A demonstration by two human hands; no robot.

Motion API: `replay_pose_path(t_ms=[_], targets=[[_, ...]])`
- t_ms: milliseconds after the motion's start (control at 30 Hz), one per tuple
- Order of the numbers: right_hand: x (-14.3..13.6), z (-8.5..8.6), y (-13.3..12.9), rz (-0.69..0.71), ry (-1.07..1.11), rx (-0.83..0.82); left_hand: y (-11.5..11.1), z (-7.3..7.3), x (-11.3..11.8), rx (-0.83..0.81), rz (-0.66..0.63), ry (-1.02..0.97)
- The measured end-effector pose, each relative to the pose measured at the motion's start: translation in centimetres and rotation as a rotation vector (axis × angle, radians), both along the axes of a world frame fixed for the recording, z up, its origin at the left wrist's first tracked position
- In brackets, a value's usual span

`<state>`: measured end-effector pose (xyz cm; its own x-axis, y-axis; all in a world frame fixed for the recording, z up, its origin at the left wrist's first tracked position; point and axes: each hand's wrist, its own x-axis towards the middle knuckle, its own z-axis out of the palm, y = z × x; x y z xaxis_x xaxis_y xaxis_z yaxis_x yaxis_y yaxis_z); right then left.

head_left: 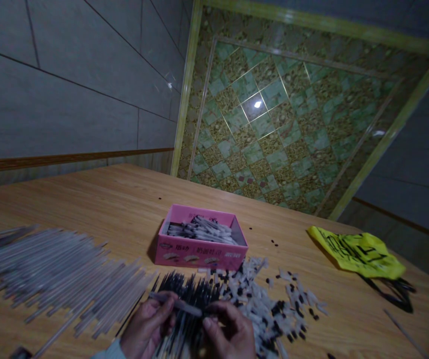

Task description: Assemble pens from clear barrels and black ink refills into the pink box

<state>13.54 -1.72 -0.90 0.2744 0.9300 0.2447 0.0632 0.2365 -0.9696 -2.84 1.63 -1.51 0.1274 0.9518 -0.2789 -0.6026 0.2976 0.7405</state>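
Note:
My left hand (152, 319) is closed around a pale translucent pen-like tube (184, 305), which points toward the right and slightly down. At the tube's right end, the fingers of my right hand (231, 329) pinch a small black piece, mostly covered by the fingertips. Beneath both hands lies a bunch of thin black-tipped sticks (188, 289), like pen refills, partly hidden. Small translucent caps and black plugs (255, 304) are scattered beside my right hand. Long clear tubes (61, 274) lie in a wide spread to the left of my left hand.
A pink box (201, 252) holding many pale and black pen-like pieces stands beyond the hands. On the wooden table (124, 204) at right lies a yellow bag (360, 252) with black straps. A thin stick (403, 329) lies near the right edge. Tiled walls (87, 89) rise behind.

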Motion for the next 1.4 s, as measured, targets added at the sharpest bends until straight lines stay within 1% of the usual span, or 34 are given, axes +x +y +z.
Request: replay_pose_path(t_ms=[100, 233, 400, 467, 600, 700, 800, 867, 967, 1133, 1267, 1400], targets=[[0.1, 0.1, 0.0, 0.001, -0.112, 0.024, -0.1, 0.0, 0.2, 0.020, -0.005, 0.018], [0.4, 0.8, -0.2, 0.001, -0.290, 0.077, -0.2, 0.4, 0.4, 0.038, 0.016, 0.044], [0.6, 1.2, -0.4, -0.009, -0.402, 0.105, -0.1, 0.6, 0.2, 0.091, 0.008, 0.098], [0.6, 1.1, -0.4, -0.021, -0.421, 0.095, -0.1, 0.4, 0.1, 0.122, 0.005, 0.111], [0.8, 0.2, -0.2, -0.027, -0.381, 0.006, -0.1, -0.3, 0.0, 0.186, -0.018, 0.111], [0.8, -0.2, 0.0, 0.034, -0.333, -0.047, -0.1, -0.6, 0.1, 0.219, -0.030, 0.109], [0.6, -0.3, 0.0, 0.098, -0.305, -0.085, 0.0, -0.5, 0.1, 0.227, -0.032, 0.111], [0.4, -0.2, 0.0, 0.100, -0.301, -0.034, 0.0, -0.4, 0.1, 0.216, -0.023, 0.115], [0.3, -0.5, 0.0, 0.054, -0.320, 0.071, 0.0, -0.2, 0.1, 0.192, -0.008, 0.132], [0.6, -0.9, -0.1, 0.047, -0.505, 0.068, -0.2, 0.3, 0.3, 0.192, 0.000, 0.130], [0.6, -0.8, -0.1, -0.020, -0.533, 0.119, -0.1, 0.2, 0.2, 0.162, 0.013, 0.134], [0.6, -0.8, -0.1, 0.014, -0.585, 0.081, 0.0, -0.2, 0.1, 0.171, -0.014, 0.152]])
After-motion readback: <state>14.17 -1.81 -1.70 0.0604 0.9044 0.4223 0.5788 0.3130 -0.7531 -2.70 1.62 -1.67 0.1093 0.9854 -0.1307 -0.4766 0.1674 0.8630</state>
